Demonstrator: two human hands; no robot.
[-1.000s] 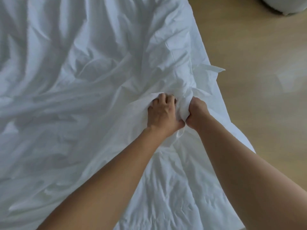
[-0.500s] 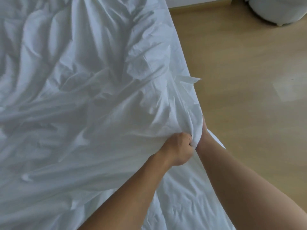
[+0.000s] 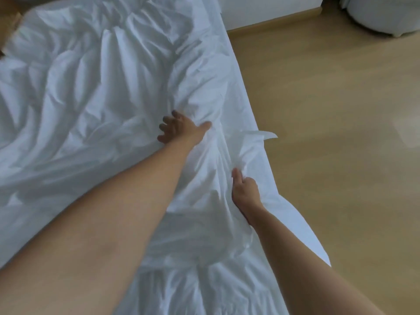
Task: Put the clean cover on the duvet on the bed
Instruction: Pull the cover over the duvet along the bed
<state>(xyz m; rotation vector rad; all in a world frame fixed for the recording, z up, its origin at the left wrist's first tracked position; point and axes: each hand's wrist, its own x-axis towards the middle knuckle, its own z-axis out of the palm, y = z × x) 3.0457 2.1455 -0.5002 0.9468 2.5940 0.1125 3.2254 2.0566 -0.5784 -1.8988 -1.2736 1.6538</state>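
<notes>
Wood floor (image 3: 329, 133) flanks the bed (image 3: 304, 230), where the cover (image 3: 91, 98) lies rumpled (duvet presumably inside). Right hand (image 3: 245, 193) pinches a fold. Left hand (image 3: 179, 128) presses with bent fingers, grip unclear. Likely step: settling the filling. Next: tug the fabric flat.

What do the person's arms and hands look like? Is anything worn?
Both forearms are bare: no sleeve, watch or bracelet shows. The left hand and right hand wear no gloves; no ring is visible, though they are partly hidden.
</notes>
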